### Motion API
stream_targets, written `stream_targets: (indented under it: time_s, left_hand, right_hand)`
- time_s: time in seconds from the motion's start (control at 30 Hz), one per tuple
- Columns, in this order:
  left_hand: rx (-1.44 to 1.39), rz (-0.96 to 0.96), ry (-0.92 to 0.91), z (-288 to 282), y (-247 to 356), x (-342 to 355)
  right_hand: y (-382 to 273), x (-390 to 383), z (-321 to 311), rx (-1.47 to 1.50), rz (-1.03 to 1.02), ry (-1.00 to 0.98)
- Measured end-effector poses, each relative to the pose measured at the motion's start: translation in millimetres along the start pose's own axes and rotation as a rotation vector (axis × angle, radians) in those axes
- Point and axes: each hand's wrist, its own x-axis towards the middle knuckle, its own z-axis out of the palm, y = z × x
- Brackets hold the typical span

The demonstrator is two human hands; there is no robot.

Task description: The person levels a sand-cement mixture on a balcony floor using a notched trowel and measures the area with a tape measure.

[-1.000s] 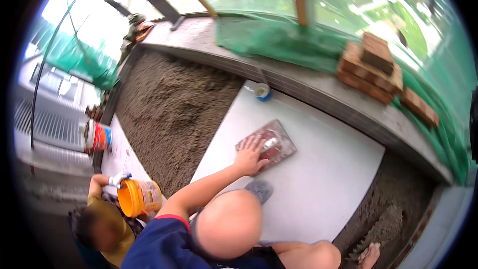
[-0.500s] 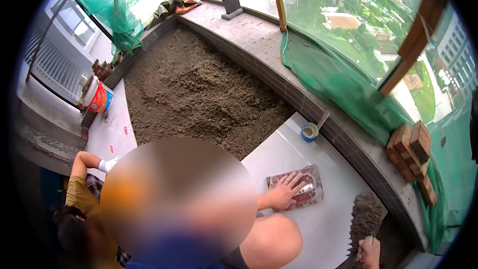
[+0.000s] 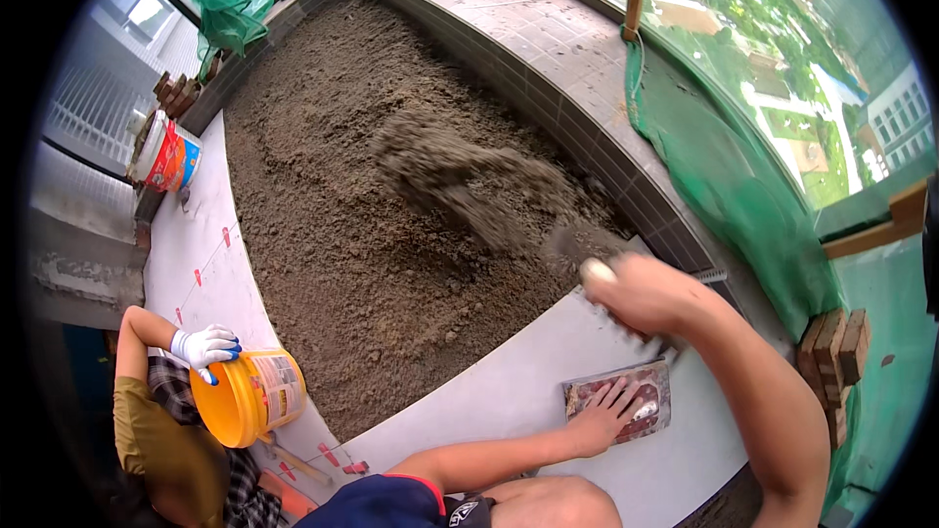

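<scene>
My left hand (image 3: pixel 601 422) lies flat with its fingers spread on a rectangular, mortar-stained red plate tool (image 3: pixel 653 381), which rests on the large pale floor tile (image 3: pixel 469 422). My right hand (image 3: pixel 636 293) is closed round the handle of a notched trowel (image 3: pixel 583 246), smeared by motion, over the tile's far edge. A clump of wet mortar (image 3: pixel 469 176) flies off beyond the trowel, above the rough mortar bed (image 3: pixel 323 196). My right forearm covers part of the tile and of the wall's foot.
At left a co-worker's gloved hand (image 3: pixel 205 347) rests on a yellow bucket (image 3: pixel 279 386). A white bucket (image 3: pixel 166 152) stands farther off. A low tiled ledge (image 3: pixel 548 49) bounds the bed at right. Stacked bricks (image 3: pixel 829 357) and green netting (image 3: pixel 724 176) are beside it.
My right hand has swung the trowel from the near right to the far edge, and the mortar has left it. My left hand stays on the plate tool. The yellow bucket now shows clearly.
</scene>
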Motion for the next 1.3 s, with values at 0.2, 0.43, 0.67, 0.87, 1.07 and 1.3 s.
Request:
stream_targets:
  time_s: [0.2, 0.43, 0.67, 0.87, 1.07, 1.3]
  left_hand:
    - [-0.013, 0.027, 0.024, -8, -9, -2]
    - [0.013, 0.022, 0.080, -10, 6, 31]
    - [0.222, 0.112, 0.076, 14, 20, 65]
    - [0.329, 0.178, 0.009, 22, 27, 70]
    - [0.395, 0.158, -0.020, 19, 24, 73]
    - [0.435, 0.146, -0.013, 24, 32, 78]
  right_hand:
    - [176, -98, 53, 0.492, 0.255, 0.074]
    - [386, -291, 235, 1.061, 0.469, 0.532]
    - [418, -409, 516, 1.438, 1.045, 0.956]
    - [351, -428, 671, 1.978, 1.180, 0.778]
    - [490, -327, 616, 1.816, 0.930, 0.975]
    - [599, -289, 536, 2.040, 0.817, 1.158]
